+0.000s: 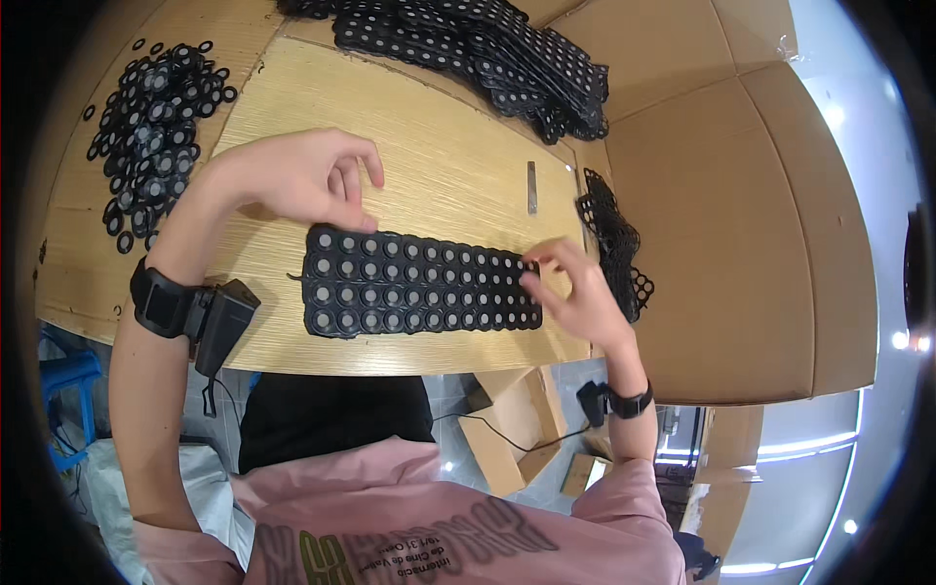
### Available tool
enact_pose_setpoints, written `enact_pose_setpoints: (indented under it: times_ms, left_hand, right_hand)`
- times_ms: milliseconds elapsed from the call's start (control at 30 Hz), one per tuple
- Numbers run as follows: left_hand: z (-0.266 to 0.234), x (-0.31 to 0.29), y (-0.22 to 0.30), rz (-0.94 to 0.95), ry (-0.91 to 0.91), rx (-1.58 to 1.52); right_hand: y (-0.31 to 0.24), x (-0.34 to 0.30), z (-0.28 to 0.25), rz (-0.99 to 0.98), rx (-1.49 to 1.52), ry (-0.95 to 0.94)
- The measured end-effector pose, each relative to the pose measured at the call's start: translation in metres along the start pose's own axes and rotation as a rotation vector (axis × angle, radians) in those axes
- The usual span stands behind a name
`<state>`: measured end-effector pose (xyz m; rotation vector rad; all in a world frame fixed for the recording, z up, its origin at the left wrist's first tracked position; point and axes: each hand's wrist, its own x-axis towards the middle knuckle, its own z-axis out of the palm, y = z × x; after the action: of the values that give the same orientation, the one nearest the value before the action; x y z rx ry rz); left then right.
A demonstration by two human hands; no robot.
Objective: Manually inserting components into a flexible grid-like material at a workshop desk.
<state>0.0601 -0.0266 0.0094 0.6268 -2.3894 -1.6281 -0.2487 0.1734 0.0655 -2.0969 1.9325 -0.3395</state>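
Observation:
A long black rubbery sheet point(421, 284) lies on the wooden board in front of me, with rows of round cups holding grey discs. Above its far left corner is my left hand point(310, 180), its index finger stretched out and its thumb pointing down at the sheet's edge. It holds nothing that I can see. My right hand point(577, 292) is at the sheet's right end, thumb and index finger apart over the last cups. Whether those fingertips press on the sheet is hard to tell.
A heap of black rings with grey centres point(156, 127) lies at the left. Stacked filled sheets point(478, 54) are at the back. Black netted pieces point(614, 239) lie by the cardboard wall point(712, 234) on the right. A small metal strip point(532, 187) rests on the board point(439, 136).

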Motion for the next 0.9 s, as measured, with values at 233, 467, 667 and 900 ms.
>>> enact_pose_setpoints:
  times_ms: [233,467,667,900]
  left_hand:
    - [-0.001,-0.012,0.001,0.069,-0.099,0.370]
    - [0.015,-0.015,-0.001,0.044,-0.027,0.458]
    - [0.009,-0.012,0.000,0.160,-0.117,0.296]
    - [0.008,-0.002,-0.007,0.120,0.107,-0.009]
  right_hand:
    - [0.066,0.029,0.013,0.210,-0.037,0.143]
    - [0.105,0.101,0.026,0.274,-0.242,0.367]
    - [0.105,0.135,0.015,0.341,-0.428,0.147]
    - [0.070,0.138,0.016,0.394,-0.022,0.198]
